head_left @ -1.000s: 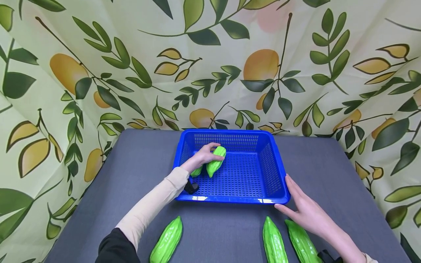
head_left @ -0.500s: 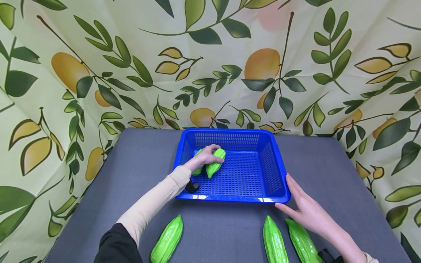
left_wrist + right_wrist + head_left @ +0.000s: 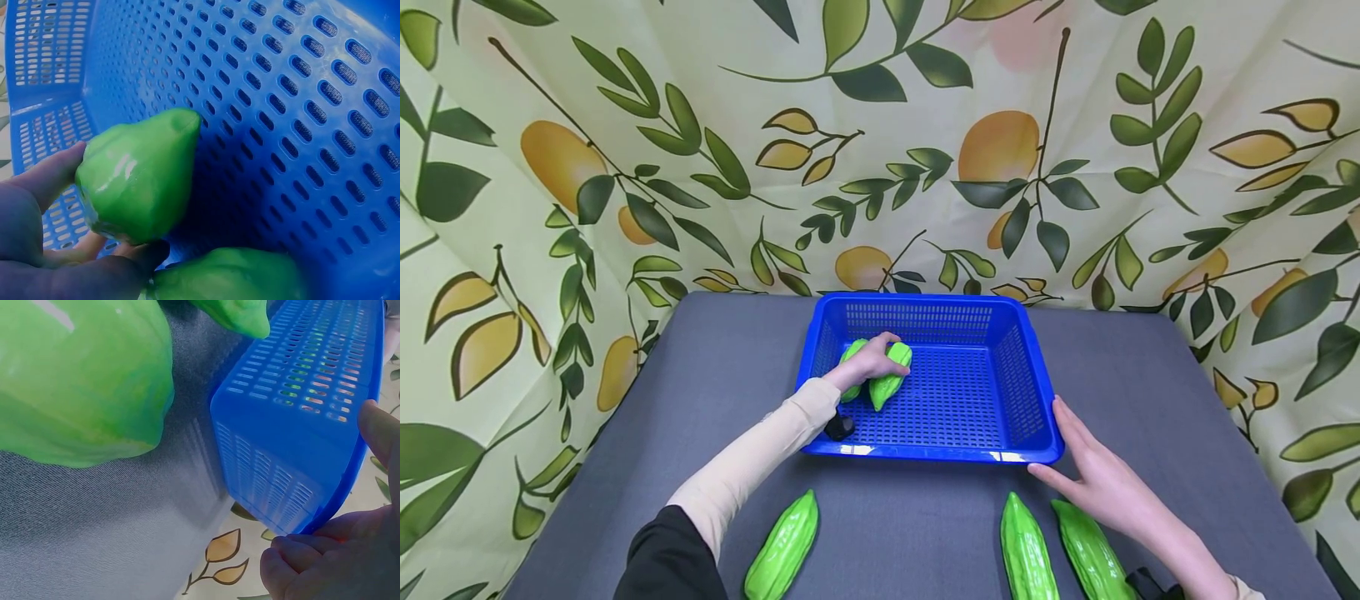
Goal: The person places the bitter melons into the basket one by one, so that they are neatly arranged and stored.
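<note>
Got loads of room to drop into the right half of the blue basket (image 3: 925, 455), but boxed in on the left by two green gourds (image 3: 889, 387), the left grip (image 3: 872, 358) and the pale sleeve (image 3: 760, 450). Can slip across the surface (image 3: 910, 533) between the near-left gourd (image 3: 782, 546) and the near-right gourds (image 3: 1028, 546), but blocked at the right front corner by the right grip (image 3: 1101, 475).
</note>
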### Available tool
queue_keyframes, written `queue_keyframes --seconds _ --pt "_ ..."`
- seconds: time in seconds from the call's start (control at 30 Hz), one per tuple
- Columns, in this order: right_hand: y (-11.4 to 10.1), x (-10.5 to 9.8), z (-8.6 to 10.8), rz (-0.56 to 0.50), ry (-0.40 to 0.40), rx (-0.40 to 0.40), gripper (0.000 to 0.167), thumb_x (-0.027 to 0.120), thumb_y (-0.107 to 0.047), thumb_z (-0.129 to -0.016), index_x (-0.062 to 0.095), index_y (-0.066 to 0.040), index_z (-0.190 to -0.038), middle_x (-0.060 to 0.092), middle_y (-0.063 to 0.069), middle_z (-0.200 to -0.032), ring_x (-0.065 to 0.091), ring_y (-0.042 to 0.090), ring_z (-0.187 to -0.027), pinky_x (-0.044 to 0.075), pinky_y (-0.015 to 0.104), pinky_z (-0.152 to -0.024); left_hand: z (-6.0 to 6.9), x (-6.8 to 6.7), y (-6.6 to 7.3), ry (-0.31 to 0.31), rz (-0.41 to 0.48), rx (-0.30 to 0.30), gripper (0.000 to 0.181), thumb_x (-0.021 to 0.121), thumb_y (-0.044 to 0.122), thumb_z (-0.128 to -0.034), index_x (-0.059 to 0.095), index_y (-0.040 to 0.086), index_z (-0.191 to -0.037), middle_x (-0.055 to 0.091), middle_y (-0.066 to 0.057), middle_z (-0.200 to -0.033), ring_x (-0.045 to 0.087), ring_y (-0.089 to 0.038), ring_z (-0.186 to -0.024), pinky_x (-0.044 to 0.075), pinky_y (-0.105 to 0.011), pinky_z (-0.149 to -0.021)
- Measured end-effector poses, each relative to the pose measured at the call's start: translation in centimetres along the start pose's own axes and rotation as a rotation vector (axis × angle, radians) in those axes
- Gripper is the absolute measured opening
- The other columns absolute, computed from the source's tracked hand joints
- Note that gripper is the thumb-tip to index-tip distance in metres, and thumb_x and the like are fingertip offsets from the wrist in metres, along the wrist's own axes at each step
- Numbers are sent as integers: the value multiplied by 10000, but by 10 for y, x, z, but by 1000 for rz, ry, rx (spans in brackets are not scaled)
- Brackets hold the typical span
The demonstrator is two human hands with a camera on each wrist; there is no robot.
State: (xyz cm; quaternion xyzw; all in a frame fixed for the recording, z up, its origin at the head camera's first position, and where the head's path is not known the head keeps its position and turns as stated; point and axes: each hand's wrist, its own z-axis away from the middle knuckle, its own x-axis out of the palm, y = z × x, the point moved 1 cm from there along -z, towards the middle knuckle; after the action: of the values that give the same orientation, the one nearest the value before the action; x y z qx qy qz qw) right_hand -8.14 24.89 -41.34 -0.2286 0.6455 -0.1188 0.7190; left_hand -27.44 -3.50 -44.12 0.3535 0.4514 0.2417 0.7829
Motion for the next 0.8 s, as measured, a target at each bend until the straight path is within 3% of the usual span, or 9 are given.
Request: queue_keyframes --seconds 0.5,0.63,0.8 --pt "0 0 0 1 4 -1 980 596 -530 -874 59 -20 -1517 168 267 -1549 304 481 -1355 335 650 -1026 4 -6 9 77 -95 6 701 723 58 -803 387 28 -1417 440 -198 -1429 466 -328 -1278 425 -415 -1066" --pt "0 0 0 1 7 -10 975 605 -513 -875 66 -13 -1515 170 269 -1547 309 480 -1353 337 646 -1025 6 -12 13 67 -55 50 681 715 90 -820 393 29 -1417 414 -178 -1463 404 -320 -1344 375 -411 -1114" --pt "0 0 0 7 10 -11 974 600 -519 -876 61 -20 -1517 167 263 -1551 309 478 -1354 339 646 -1024 10 -22 25 20 74 145 666 701 90 -834 384 1 -1414 394 -179 -1477 335 -315 -1398 306 -391 -1163"
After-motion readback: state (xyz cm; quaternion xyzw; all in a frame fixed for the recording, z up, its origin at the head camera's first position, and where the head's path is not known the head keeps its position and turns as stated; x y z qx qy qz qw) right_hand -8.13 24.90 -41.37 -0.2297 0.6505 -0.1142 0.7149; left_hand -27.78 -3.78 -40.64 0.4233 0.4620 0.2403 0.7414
